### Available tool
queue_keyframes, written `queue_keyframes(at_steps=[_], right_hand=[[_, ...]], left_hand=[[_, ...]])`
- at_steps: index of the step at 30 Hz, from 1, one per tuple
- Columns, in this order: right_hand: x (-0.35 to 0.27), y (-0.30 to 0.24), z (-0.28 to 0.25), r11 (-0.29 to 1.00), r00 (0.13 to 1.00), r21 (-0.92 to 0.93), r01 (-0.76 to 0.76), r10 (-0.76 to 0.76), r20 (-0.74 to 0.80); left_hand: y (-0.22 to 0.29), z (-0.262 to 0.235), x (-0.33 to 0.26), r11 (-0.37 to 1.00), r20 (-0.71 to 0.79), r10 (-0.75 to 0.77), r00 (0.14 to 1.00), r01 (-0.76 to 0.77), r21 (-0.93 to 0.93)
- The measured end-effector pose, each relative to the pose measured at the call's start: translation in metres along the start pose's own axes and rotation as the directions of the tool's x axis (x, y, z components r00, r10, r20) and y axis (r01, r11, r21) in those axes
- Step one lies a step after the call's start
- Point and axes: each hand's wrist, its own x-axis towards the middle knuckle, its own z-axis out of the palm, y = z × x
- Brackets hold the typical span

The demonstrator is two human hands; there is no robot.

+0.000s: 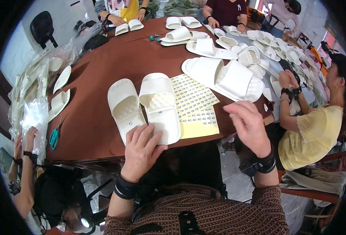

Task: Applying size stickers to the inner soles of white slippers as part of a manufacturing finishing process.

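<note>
Two white slippers, a left one [127, 105] and a right one [160, 107], lie side by side at the table edge, toes pointing away. Each has a small printed label on its heel area. My left hand [141, 147] grips the heel end of the left slipper, its thumb by the right slipper's heel. Beside them lie yellowish sheets of small printed stickers, one sheet [190, 96] overlapping another [200, 127]. My right hand [251, 125] hovers right of the sheets, fingers drawn together in a pinch. Whatever it may hold is too small to make out.
A large white slipper pair [224, 76] sits beyond the sheets, with more slippers piled [273, 41] at far right. Teal scissors [54, 138] and clear plastic bags [34, 109] lie left. A person in yellow [314, 125] works at right; others work around the brown-covered table [92, 86].
</note>
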Motion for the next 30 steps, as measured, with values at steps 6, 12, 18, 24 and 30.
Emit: queue_keyframes(at_steps=[6, 12, 18, 24, 30], right_hand=[[0.04, -0.019, 0.019, 0.989, 0.964, 0.058, 0.136, -0.145, 0.225], [0.101, -0.018, 0.055, 0.956, 0.913, 0.103, 0.274, -0.293, 0.285], [0.138, 0.017, 0.111, 0.957, 0.891, 0.23, 0.177, -0.256, 0.375], [0.154, 0.019, 0.135, 0.982, 0.794, 0.19, 0.021, -0.132, 0.593], [0.158, 0.006, 0.118, 0.983, 0.855, 0.182, 0.034, -0.123, 0.504]], left_hand=[[-0.008, -0.025, 0.003, 0.994, -0.02, -0.036, 0.999, 0.034, -0.108], [-0.07, -0.048, 0.009, 0.947, -0.062, -0.279, 0.958, 0.264, -0.181], [-0.139, -0.055, 0.04, 0.929, 0.143, -0.251, 0.958, 0.279, -0.242], [-0.162, -0.052, 0.06, 0.662, 0.541, -0.293, 0.789, 0.575, -0.48], [-0.168, -0.06, 0.058, 0.753, 0.499, -0.347, 0.794, 0.553, -0.357]])
